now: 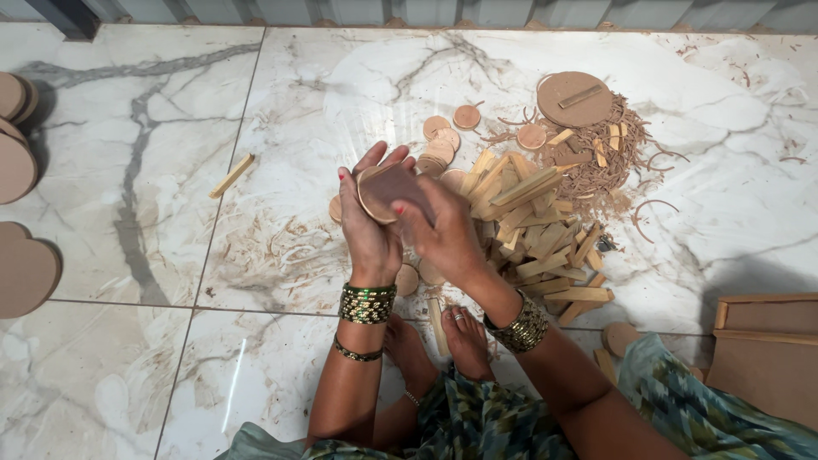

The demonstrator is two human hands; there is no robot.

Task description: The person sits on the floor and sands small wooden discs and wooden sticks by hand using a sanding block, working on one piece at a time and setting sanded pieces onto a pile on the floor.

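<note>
I hold a small round wooden disc (pixel 383 192) up in front of me with both hands. My left hand (pixel 368 223) cups it from behind and below, fingers spread around its rim. My right hand (pixel 443 234) presses on the disc's right side, fingers over its face. Just beyond my hands lies a pile of short wooden sticks (pixel 532 230), and several more small discs (pixel 443 145) lie scattered on the floor behind it.
I sit on a white marble tile floor (pixel 170 358). A larger round board (pixel 575 98) rests on wood shavings at the back right. A lone stick (pixel 232 175) lies at left. Big round boards (pixel 21 268) line the left edge; flat boards (pixel 767 341) at right.
</note>
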